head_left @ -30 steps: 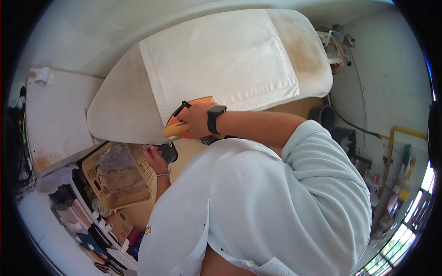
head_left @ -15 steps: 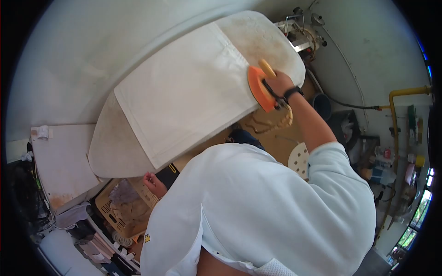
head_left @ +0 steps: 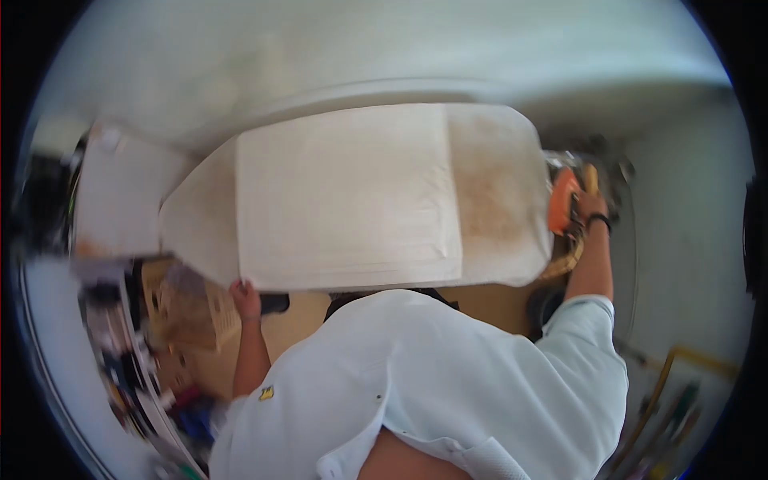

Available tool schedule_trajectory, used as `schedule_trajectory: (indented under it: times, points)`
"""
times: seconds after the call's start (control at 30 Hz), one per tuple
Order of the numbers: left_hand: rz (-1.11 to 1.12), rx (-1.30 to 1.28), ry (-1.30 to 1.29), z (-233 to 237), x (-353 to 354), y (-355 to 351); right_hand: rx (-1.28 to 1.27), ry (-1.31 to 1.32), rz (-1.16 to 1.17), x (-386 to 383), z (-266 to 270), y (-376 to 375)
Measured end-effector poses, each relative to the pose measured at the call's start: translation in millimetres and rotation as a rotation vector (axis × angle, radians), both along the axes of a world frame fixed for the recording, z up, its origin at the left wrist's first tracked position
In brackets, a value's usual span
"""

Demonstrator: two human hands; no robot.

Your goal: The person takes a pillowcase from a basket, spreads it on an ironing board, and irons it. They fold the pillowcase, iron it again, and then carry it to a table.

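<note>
Just past the right end of the ironing board, you've got your right hand wrapped around the handle of the orange iron. Fingers look closed on it. The iron's body is on the side facing the board and the handle is on the far side from it, so it's clear of the cloth. Can't tell if the iron is touching the cluttered gear behind it at that end of the board. Your right arm reaches out and forward past the board's near right corner, forearm pretty much straight ahead, dark band on the wrist, and the cord hangs below your hand beside that same corner.

Your left hand is way over at the board's near edge, toward the left end, right by the cloth's near left corner. Fingers look mostly curled, but it's too blurry to say whether you're pinching the corner or just resting there. That forearm points up toward the board from beside your body.

The cloth lies flat across the board's middle, a bit creased near its right edge. Tan basket is below the board's left end.
</note>
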State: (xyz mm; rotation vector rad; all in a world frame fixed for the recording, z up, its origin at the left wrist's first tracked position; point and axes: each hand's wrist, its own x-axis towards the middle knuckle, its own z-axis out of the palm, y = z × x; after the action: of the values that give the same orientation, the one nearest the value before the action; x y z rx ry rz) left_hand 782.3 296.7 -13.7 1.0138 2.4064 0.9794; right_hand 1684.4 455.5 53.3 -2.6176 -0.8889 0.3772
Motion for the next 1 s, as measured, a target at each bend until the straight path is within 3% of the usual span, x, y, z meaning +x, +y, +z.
schedule_trajectory:
  times: [0.03,0.07,0.1,0.2,0.3,0.33,0.37,0.4,0.43,0.47,0.5,0.53,0.6,0.67,0.77,0.87,0.93,1.0]
  points:
    - [-0.012,-0.090,0.115,1,-1,-1,-0.233,-0.295,0.396,56,-35,22]
    - [0.044,-0.153,0.177,15,8,2,-0.090,0.079,0.132,-52,72,23]
    - [0.036,-0.213,0.205,16,2,6,-0.101,-0.058,0.151,10,16,42]
    - [0.088,-0.153,0.289,28,8,12,-0.050,-0.217,0.231,-2,30,51]
    - [0.094,-0.030,0.180,51,15,21,-0.105,-0.338,0.220,-11,37,48]
    - [0.045,0.088,0.189,53,16,22,-0.155,-0.381,0.178,-32,54,45]
    - [0.078,0.098,0.184,74,24,25,-0.074,-0.602,0.212,-80,81,37]
    - [-0.048,-0.064,0.141,112,36,30,0.014,-0.819,0.241,-129,103,25]
    - [-0.176,-0.223,0.093,132,38,33,0.066,-0.727,0.435,-155,101,27]
    - [-0.151,-0.214,0.086,130,29,33,0.112,-0.632,0.624,-177,87,26]
    - [-0.328,-0.093,0.186,126,18,35,0.285,-0.388,0.924,-205,57,14]
    - [-0.506,0.027,0.287,122,11,35,0.381,-0.227,1.069,-246,20,-8]
    - [-0.571,0.002,0.291,155,23,39,0.199,0.036,1.459,-343,34,-52]
    - [-0.624,-0.030,0.308,177,26,46,0.183,0.031,1.661,-389,25,-75]
    - [-0.674,-0.028,0.399,190,20,57,0.195,-0.138,1.686,-401,-12,-83]
    - [-0.650,-0.164,0.400,210,8,69,0.166,0.034,1.693,-384,-22,-89]
    - [-0.743,0.073,0.516,214,-2,75,0.215,0.093,1.651,-363,-17,-88]
    - [-0.762,0.145,0.482,210,-11,86,0.132,0.106,1.533,-326,-27,-72]
